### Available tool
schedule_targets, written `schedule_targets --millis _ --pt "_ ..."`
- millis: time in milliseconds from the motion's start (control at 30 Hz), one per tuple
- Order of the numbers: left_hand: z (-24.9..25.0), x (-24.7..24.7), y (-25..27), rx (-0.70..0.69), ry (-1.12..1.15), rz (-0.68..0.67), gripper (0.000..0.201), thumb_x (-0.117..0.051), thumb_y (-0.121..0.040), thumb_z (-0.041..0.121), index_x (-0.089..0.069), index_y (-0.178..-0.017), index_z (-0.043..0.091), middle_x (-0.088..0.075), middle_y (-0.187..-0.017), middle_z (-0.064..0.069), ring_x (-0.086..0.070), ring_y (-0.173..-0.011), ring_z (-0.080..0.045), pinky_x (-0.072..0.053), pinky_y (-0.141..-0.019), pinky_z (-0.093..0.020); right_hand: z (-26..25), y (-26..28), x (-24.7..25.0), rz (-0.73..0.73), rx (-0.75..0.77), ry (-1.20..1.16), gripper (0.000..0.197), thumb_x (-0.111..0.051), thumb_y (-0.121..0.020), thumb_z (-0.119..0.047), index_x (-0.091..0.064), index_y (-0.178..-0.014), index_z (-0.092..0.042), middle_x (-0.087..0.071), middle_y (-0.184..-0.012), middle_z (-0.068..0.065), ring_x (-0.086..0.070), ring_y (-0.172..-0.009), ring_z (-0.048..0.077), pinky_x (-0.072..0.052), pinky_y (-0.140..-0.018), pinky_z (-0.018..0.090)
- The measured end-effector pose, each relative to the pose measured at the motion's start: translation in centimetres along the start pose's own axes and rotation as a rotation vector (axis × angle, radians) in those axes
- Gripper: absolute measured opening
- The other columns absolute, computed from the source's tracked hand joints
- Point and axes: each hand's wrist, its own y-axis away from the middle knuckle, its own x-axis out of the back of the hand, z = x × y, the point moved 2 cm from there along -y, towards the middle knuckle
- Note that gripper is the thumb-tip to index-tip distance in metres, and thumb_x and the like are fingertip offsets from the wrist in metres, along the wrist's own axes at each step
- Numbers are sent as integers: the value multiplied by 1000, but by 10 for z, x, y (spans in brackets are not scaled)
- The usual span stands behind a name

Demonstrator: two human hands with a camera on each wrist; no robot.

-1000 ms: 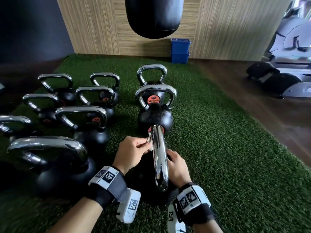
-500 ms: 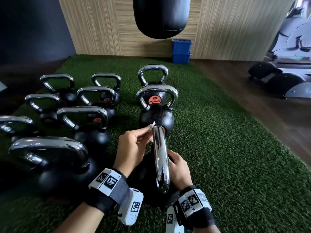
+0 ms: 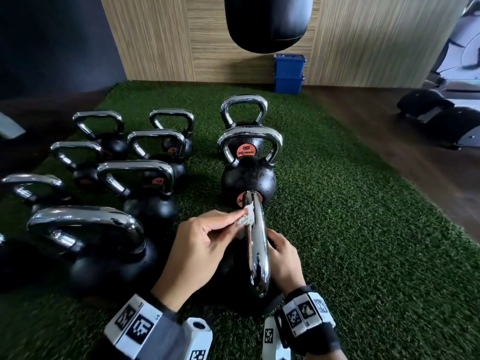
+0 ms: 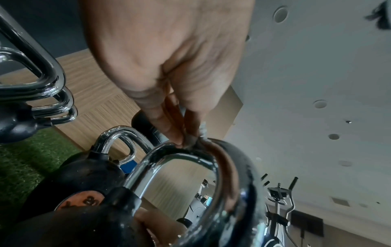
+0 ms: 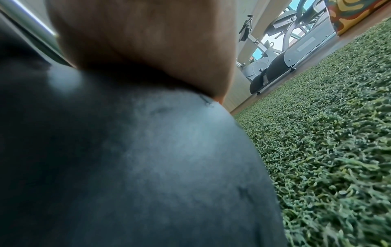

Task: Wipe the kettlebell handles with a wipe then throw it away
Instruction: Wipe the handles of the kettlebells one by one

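Observation:
The nearest kettlebell has a black ball (image 5: pixel 148 167) and a chrome handle (image 3: pixel 257 250) that runs away from me on the green turf. My left hand (image 3: pixel 233 220) pinches a small crumpled white wipe (image 3: pixel 248 215) and holds it against the left side of the handle's far end. In the left wrist view the fingertips (image 4: pixel 175 138) press the wipe (image 4: pixel 202 132) onto the top of the chrome loop (image 4: pixel 190 158). My right hand (image 3: pixel 283 258) rests on the ball to the right of the handle. Its fingers reach under the loop and are mostly hidden.
A kettlebell marked 20 (image 3: pixel 249 175) stands just beyond, with another behind it. Several more kettlebells (image 3: pixel 145 193) crowd the turf on the left. A blue bin (image 3: pixel 289 74) stands by the wooden wall under a hanging black punching bag (image 3: pixel 267 22). Exercise machines (image 3: pixel 441 118) stand at the right.
My left hand has slid the wipe up and along the handle's far end, and more of the wipe now shows. The right hand has stayed on the ball.

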Motion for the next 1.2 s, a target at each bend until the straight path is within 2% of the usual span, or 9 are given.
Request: schedule_targets --millis 167,300,400,533,633,733,933,1100,1200 --pt "6 9 10 -20 -19 -77 31 -71 -92 26 -75 -122 23 -77 -107 21 -73 -101 -1 -57 -89 -19 -1 0 -1 10 -11 -26 29 -56 -97 -40 -70 -121 -30 -70 -118 -3 -63 -107 16 -50 -96 36" --pt "5 5 18 189 186 -88 31 -74 -90 28 -77 -120 21 -78 -114 9 -72 -112 -7 -58 -96 -27 0 1 0 4 -8 -34 28 -57 -97 -39 -70 -121 -32 -70 -118 -3 -64 -105 15 -51 -94 35" --pt "6 2 32 303 339 -176 22 -75 -87 24 -82 -108 19 -81 -98 -2 -77 -96 -17 -63 -82 -29 1 1 0 -1 -9 -40 28 -57 -98 -38 -69 -122 -32 -70 -120 -3 -64 -105 15 -52 -95 35" --pt "2 1 42 332 389 -193 16 -75 -88 23 -84 -99 15 -81 -93 -5 -76 -90 -15 -61 -78 -24 -1 2 0 -9 -4 -22 36 -54 -94 -46 -69 -123 -31 -70 -120 -3 -63 -105 14 -49 -92 31" --pt "-2 -2 48 377 410 -254 20 -75 -89 24 -82 -107 20 -81 -96 -8 -77 -93 -20 -62 -82 -28 -5 4 2 -19 -7 -44 48 -47 -87 -52 -70 -123 -30 -70 -120 -2 -64 -106 16 -50 -94 34" --pt "-5 -3 56 379 385 -304 25 -76 -90 32 -79 -115 28 -80 -105 -3 -77 -101 -23 -63 -88 -36 -7 5 2 -18 -8 -48 56 -42 -80 -54 -70 -122 -30 -71 -118 -2 -64 -106 16 -50 -94 34" --pt "-9 -12 66 364 257 -286 31 -76 -86 36 -80 -114 25 -81 -96 5 -77 -88 -13 -62 -80 -26 -8 7 3 1 -9 -45 56 -43 -78 -53 -71 -121 -29 -72 -117 0 -64 -103 16 -49 -88 30" --pt "-13 -14 68 403 258 -251 29 -76 -85 38 -81 -112 28 -81 -89 2 -77 -89 -16 -62 -83 -25 -7 4 2 -39 -3 29 33 -55 -98 -37 -67 -127 -27 -69 -126 3 -62 -111 18 -45 -89 28" --pt "-18 -8 63 452 345 -239 26 -77 -87 31 -80 -113 29 -81 -103 0 -76 -102 -15 -60 -89 -26 -12 9 14 -109 32 114 37 -55 -101 -34 -60 -137 -26 -64 -135 -1 -61 -118 14 -46 -98 28"
